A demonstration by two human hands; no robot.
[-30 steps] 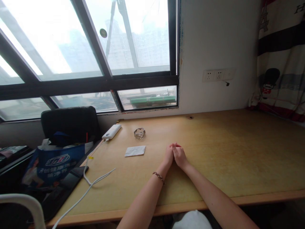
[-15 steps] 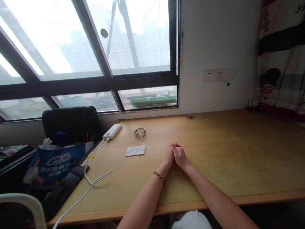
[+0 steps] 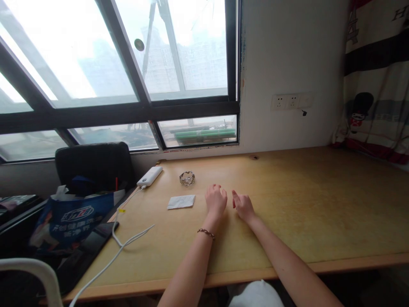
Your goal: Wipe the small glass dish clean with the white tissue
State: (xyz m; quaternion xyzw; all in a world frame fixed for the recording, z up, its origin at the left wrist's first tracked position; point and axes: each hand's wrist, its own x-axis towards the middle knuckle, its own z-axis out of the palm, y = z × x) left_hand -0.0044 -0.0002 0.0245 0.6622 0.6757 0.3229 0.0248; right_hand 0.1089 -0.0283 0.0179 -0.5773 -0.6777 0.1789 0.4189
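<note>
My left hand (image 3: 216, 200) is just above or on the wooden desk, back up, with loosely bent fingers and nothing seen in it. A dark braided bracelet (image 3: 206, 233) circles that wrist. To its right and a little apart is my right hand (image 3: 244, 207), index finger raised and the others curled; it holds nothing that I can see. A folded white tissue (image 3: 181, 201) lies left of my left hand. Farther back stands a silvery openwork metal ring (image 3: 187, 178), like a bracelet or small crown.
A white power bank (image 3: 150, 176) sits at the desk's (image 3: 306, 204) left edge, with a white cable (image 3: 119, 244) trailing forward. Beyond that edge are a blue printed bag (image 3: 75, 217) and a black chair (image 3: 94, 164). A curtain (image 3: 373, 76) hangs at the right.
My hands were clasped together at the fingers; now they are apart. The left hand has moved left toward the tissue, while the right has shifted only slightly.
</note>
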